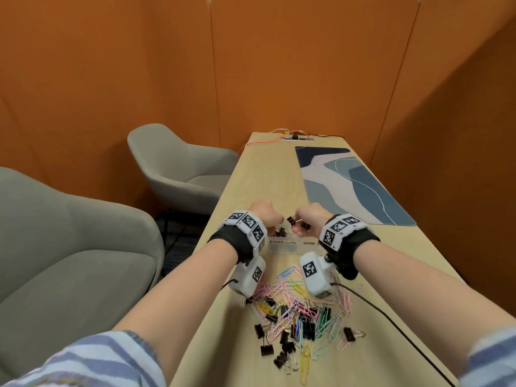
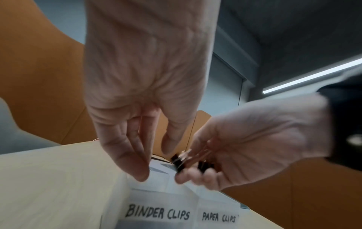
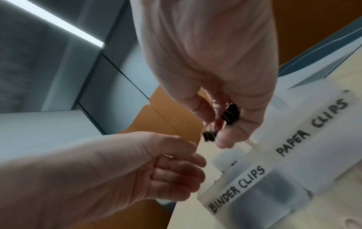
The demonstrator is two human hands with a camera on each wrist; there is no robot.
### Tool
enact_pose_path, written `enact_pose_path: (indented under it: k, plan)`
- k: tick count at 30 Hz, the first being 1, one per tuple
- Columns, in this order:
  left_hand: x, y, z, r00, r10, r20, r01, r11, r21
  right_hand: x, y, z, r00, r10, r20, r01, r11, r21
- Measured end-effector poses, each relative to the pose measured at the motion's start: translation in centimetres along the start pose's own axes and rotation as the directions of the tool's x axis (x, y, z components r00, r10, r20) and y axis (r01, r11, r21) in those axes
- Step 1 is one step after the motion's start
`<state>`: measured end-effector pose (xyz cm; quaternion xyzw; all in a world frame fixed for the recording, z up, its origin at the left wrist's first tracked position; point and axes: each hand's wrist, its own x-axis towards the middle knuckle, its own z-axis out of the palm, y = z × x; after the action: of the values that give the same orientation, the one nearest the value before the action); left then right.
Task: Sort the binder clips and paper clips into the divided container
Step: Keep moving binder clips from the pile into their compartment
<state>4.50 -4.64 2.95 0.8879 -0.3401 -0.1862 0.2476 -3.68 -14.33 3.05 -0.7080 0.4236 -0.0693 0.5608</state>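
My right hand [image 3: 225, 96] has its fingers curled around a few black binder clips [image 3: 230, 115] above the divided container [image 3: 252, 184], and my left hand [image 3: 121, 170] hangs beside it, loosely open and holding nothing. The clips sit right above the divider, so I judge one could drop into the paper clip side. The unsorted pile [image 1: 303, 317] waits on the tabletop [image 1: 268, 174].

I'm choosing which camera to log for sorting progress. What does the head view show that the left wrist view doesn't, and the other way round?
Head only: the unsorted pile of clips near the person, the patterned mat, two grey chairs.
Left wrist only: both compartment labels in full, BINDER CLIPS and PAPER CLIPS, and the left hand with fingers holding nothing.
Both: the right hand holding black binder clips over the container.
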Motion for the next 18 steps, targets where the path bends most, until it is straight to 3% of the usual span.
enact_pose_path:
  k: [4,7,9,11,13,15,18]
  plan:
    - [-0.7,-1.6,-0.9,0.999,0.044,0.001,-0.044,0.999,-0.014,-0.3,-0.9,1.1,1.0,0.01,-0.015,-0.01,1.0,-0.016]
    - [-2.5,-3.1,-2.0,0.996,0.087,0.01,-0.087,0.996,-0.007,-1.1,-1.0,1.3,0.996,-0.064,0.064,0.071,0.991,-0.117]
    - [-4.2,-4.1,-2.5,0.991,0.092,0.097,-0.097,0.994,0.045,-1.9,-0.7,1.3,0.981,-0.186,0.06,0.195,0.946,-0.259]
    - [-6.1,-5.1,-2.6,0.963,0.046,0.267,-0.088,0.985,0.148,-3.7,0.0,1.7,0.946,-0.324,0.017,0.306,0.876,-0.373]
    - [-7.7,-6.0,-2.0,0.907,-0.016,0.42,-0.083,0.973,0.217,-5.5,1.1,2.3,0.893,-0.415,0.175,0.446,0.763,-0.468]
    - [-8.8,-6.6,-0.8,0.874,-0.046,0.484,-0.094,0.96,0.262,-7.2,2.8,2.9,0.847,-0.314,0.43,0.52,0.657,-0.545]
    - [-9.7,-6.7,1.2,0.893,0.005,0.45,-0.155,0.942,0.299,-9.4,5.0,3.7,0.789,-0.202,0.58,0.597,0.471,-0.649]
